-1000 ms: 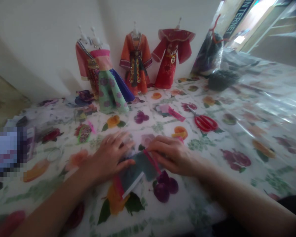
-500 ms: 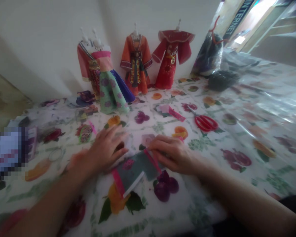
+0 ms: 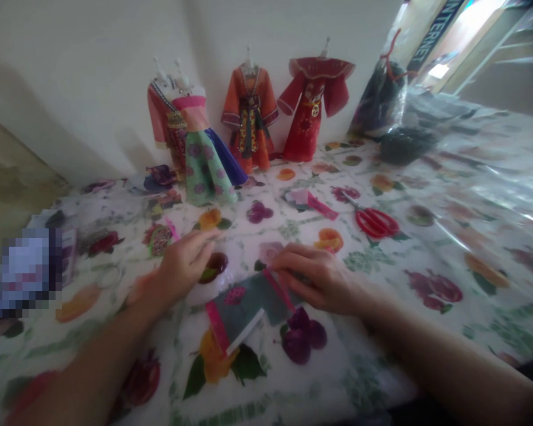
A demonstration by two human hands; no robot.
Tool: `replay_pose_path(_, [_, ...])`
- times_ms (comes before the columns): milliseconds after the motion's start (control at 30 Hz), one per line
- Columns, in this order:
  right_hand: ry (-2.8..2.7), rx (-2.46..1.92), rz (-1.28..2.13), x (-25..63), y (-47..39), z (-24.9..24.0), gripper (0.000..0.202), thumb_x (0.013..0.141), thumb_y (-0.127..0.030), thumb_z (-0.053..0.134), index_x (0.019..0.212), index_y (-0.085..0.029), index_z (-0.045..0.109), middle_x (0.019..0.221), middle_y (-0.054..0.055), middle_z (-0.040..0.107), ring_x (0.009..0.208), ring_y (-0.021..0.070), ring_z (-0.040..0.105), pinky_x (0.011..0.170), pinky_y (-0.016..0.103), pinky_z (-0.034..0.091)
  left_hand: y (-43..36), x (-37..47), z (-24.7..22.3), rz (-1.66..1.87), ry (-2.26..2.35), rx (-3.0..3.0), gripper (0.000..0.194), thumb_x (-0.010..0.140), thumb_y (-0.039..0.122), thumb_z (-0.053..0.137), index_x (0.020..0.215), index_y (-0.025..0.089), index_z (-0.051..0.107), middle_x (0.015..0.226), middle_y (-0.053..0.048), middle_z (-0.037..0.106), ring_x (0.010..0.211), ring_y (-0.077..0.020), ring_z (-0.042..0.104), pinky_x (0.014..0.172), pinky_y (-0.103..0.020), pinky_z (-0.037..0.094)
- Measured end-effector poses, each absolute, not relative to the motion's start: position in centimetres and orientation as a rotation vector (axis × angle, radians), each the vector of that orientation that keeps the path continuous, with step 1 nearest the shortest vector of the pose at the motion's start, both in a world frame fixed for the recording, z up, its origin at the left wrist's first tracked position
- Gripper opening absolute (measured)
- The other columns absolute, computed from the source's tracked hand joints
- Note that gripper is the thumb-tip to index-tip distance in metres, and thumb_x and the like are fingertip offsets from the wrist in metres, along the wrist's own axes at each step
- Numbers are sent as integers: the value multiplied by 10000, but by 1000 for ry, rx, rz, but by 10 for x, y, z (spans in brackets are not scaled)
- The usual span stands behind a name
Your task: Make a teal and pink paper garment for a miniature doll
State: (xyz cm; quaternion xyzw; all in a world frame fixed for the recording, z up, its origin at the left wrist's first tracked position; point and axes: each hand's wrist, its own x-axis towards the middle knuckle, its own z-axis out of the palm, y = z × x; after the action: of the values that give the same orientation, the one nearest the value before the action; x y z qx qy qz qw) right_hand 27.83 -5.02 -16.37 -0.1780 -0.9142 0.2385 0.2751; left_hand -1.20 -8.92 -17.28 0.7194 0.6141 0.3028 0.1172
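A small grey-green piece of fabric lies flat before me, with pink bands along two sides, a pink flower motif and a notch in its near edge. My right hand has its fingers closed at the far end of the pink band on the fabric's right side. The fingertips are partly hidden, but they appear to pinch that edge. To the left of the fabric, my left hand hovers over or rests on the table with fingers stretched forward, holding nothing.
Red-handled scissors and a pink fabric scrap lie beyond my right hand. Several dressed doll forms stand along the wall, among them a green skirt and a red gown. A fruit-print plastic tablecloth covers the table. A tied plastic bag stands back right.
My left hand has drawn away from the fabric, slightly left and back, uncovering its upper left part. My right hand stays at the pink band. The view has shifted slightly.
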Motion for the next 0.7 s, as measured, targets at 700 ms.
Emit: replay_pose_path(700, [-2470,-515,606,280,-52,-158,201,1000,-166,467,1094,-155,644,1005,103,664,891,187,646,745,301,535,-103,5,-154,526,1710,2152,214,929,323,526,795,195,632,829,-34,657,759,-196,599,699,-337,457])
